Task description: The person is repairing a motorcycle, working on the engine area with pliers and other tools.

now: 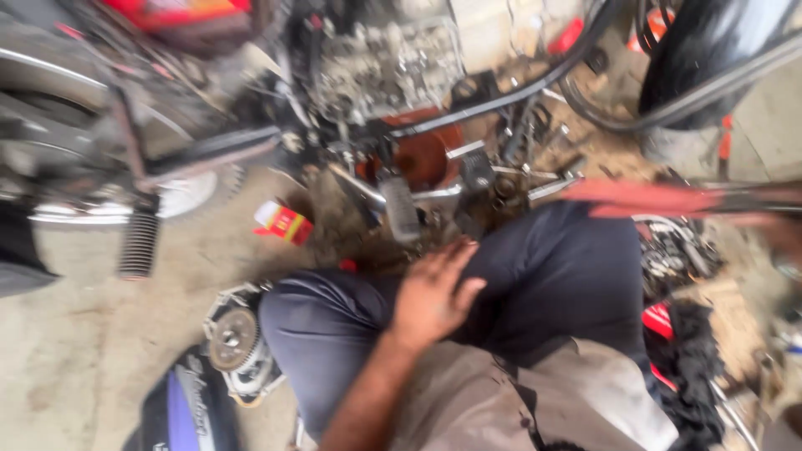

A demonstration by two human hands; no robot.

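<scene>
Far left: motorcycle wheel [50,108] and frame, blurred, cut off by left edge; ribbed black footpeg [139,242] hanging below.
Lower left: round toothed clutch part [233,340] on concrete floor [75,351], touching the knee's left side; dark fairing piece [184,409] beneath, cut off by bottom edge.
Centre left: small red and yellow carton [284,223] lying on floor, print unreadable.
Centre top: engine block [388,63], smeared by motion; reddish-brown pan [426,154] just below, partly hidden by rods.
Centre: left hand [434,296] open, fingers spread, palm down, resting flat on dark blue trouser knee [535,276]; gripping nothing.
Right: red bar [652,199] crossing frame, heavily blurred, kind unclear.
Right hand: out of view.
Far right: heap of metal parts [672,255] and black rag [689,376], detail hard to make out.
</scene>
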